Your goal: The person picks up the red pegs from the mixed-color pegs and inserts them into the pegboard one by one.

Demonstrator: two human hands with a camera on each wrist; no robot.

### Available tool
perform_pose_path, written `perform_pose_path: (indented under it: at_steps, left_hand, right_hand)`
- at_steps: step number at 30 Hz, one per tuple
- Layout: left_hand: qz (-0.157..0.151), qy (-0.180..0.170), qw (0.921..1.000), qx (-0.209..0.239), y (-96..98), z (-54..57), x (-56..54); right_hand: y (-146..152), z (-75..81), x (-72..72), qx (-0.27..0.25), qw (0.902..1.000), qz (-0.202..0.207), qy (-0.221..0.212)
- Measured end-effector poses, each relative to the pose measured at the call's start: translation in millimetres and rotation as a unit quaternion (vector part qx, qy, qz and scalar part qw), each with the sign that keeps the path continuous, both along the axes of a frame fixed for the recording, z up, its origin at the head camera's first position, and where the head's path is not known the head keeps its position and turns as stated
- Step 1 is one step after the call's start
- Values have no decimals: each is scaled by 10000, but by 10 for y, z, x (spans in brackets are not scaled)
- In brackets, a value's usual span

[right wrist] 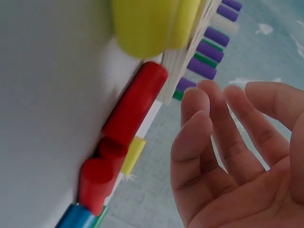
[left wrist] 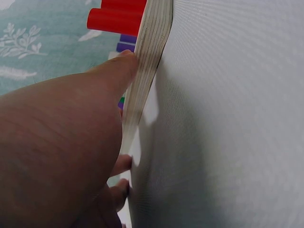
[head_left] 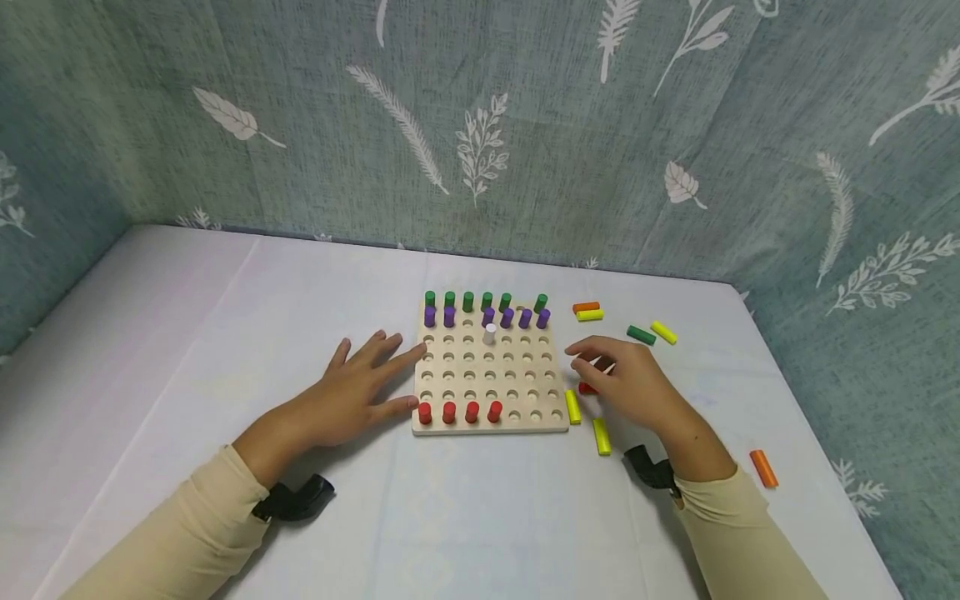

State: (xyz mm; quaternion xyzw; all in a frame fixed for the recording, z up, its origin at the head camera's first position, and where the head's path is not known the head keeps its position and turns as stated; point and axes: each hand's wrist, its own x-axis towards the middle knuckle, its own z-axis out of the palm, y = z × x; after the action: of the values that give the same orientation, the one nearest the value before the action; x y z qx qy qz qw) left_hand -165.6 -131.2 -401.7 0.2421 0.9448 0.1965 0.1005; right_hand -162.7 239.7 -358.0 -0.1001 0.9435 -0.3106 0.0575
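Note:
A wooden peg board (head_left: 491,431) lies on the table, with red pegs (head_left: 472,412) standing along its near row. Purple pegs (head_left: 507,317) and green pegs (head_left: 468,301) fill most of the two far rows, and a white peg (head_left: 490,334) stands just in front of the purple ones. My left hand (head_left: 352,392) is spread flat at the board's left edge, its thumb against the side. Right of the board, my right hand (head_left: 633,383) hovers with loosely bent fingers and holds nothing. Below it lies a red peg (right wrist: 135,104), partly hidden by the hand in the head view.
Two yellow pegs, one against the board's right edge (head_left: 573,407) and one nearer me (head_left: 602,437), lie loose. Farther back are orange, yellow and green pegs (head_left: 641,335). An orange peg (head_left: 763,468) lies far right. A blue peg (right wrist: 76,217) shows in the right wrist view.

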Motion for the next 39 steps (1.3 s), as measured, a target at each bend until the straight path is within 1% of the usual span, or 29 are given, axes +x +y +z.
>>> perform_pose_path:
  at_steps: [3, 6, 10, 13, 18, 25, 29, 36, 39]
  left_hand:
    - [25, -12, 10000, 14, -5, 6, -7]
    - [33, -82, 10000, 11, -6, 9, -5]
    - [33, -43, 10000, 14, -1, 29, -8]
    - [51, -8, 10000, 15, 3, 26, -15]
    - [52, -106, 9999, -24, 2, -12, -3]
    - [42, -17, 10000, 21, -4, -14, -4]
    - [36, -95, 9999, 9, -5, -15, 6]
    - [13, 7, 10000, 10, -10, 14, -1]
    - [23, -48, 10000, 34, 0, 20, 3]
  right_hand:
    - [36, -7, -26, 24, 9999, -60, 92]
    - [79, -15, -39, 100, 9999, -48, 52]
    - [141, -11, -57, 221, 9997, -6, -41]
    - [182, -20, -74, 285, 9994, 92, -162]
    - [236, -63, -89, 312, 9974, 342, -548]
    - [264, -103, -97, 300, 9964, 513, -600]
    - [268, -130, -101, 330, 9951, 516, -774]
    - [256, -112, -121, 387, 9956, 427, -734]
    - [247, -121, -115, 426, 9951, 396, -803]
